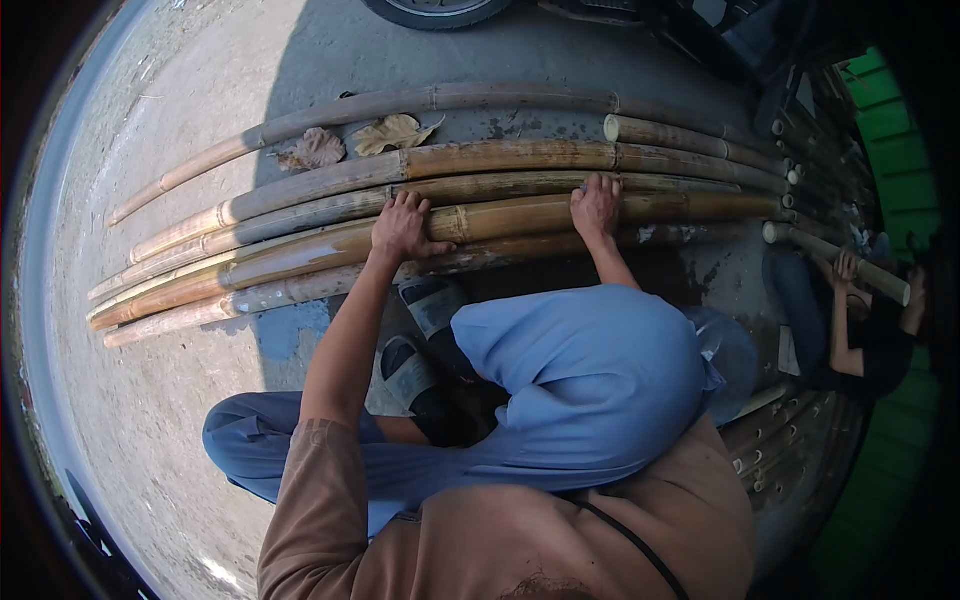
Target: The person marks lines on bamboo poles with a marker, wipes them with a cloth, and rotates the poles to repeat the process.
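Observation:
Several long bamboo poles lie side by side on the ground, running left to right. My left hand [408, 229] rests over the middle poles, its fingers curled over a thinner pole [340, 208] and its thumb apart on the thicker yellow-brown pole [520, 216]. Further right, my right hand [598, 205] bends its fingers over the same thinner pole, with its palm over the thick one. A wet-looking dark pole [490, 250] lies nearest my feet. Beyond my hands are a brown pole [510, 155] and a greyish pole [385, 105].
Two dry leaves [396, 133] lie between the far poles. A wheel [437, 8] stands at the top. At the right, a person [850, 320] holds a short bamboo piece [850, 262]. More bamboo [785, 440] is stacked at lower right. My sandalled feet [410, 375] are below the poles.

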A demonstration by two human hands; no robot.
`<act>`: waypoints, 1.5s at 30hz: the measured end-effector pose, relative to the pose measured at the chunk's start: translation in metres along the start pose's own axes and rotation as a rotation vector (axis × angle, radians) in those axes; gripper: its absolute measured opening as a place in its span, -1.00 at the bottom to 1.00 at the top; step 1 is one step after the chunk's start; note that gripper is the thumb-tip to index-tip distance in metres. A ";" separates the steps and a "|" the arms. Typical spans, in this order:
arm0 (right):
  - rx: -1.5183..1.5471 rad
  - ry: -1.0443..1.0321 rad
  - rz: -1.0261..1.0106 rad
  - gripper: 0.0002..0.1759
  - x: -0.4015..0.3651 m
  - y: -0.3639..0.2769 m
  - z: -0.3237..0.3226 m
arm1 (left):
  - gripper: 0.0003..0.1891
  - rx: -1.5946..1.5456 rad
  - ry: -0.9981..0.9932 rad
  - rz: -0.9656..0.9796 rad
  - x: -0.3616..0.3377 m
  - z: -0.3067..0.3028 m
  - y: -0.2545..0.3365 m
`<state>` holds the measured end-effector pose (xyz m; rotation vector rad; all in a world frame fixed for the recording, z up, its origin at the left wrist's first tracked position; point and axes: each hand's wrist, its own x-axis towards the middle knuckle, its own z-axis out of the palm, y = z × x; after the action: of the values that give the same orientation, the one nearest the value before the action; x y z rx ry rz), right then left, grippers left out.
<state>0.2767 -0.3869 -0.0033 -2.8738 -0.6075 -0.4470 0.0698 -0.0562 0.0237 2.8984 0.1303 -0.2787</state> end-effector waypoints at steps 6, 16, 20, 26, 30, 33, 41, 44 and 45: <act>0.459 -0.050 -0.504 -0.84 -0.049 -0.200 -0.005 | 0.05 0.033 0.059 0.015 0.004 0.018 -0.008; 0.152 0.057 0.132 -0.92 0.013 0.026 0.022 | 0.09 0.011 0.031 -0.025 0.000 0.007 -0.002; 0.032 0.060 0.158 -0.91 0.022 0.071 0.007 | 0.06 0.029 0.028 -0.022 -0.001 0.000 0.001; 0.313 0.008 -0.186 -0.77 -0.025 -0.117 0.004 | 0.05 0.034 0.052 -0.007 0.001 0.006 -0.002; 0.516 0.113 -0.512 -0.65 -0.065 -0.205 -0.010 | 0.03 0.041 0.093 0.013 0.007 0.022 -0.009; 0.659 0.043 -0.454 -0.66 -0.048 -0.173 -0.005 | 0.02 0.029 0.103 -0.014 0.002 0.016 -0.004; 0.300 0.301 0.038 -0.78 -0.006 0.020 0.025 | 0.11 0.052 0.029 -0.024 -0.001 0.005 0.002; 0.181 0.303 0.164 -0.78 -0.006 0.025 0.007 | 0.10 0.045 0.021 -0.025 0.000 0.003 0.004; 0.167 0.341 0.147 -0.76 -0.010 0.003 0.003 | 0.09 0.037 0.014 -0.033 0.001 0.001 0.006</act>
<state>0.2704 -0.3926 -0.0092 -2.5777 -0.3545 -0.7982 0.0710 -0.0622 0.0240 2.9371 0.1769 -0.2699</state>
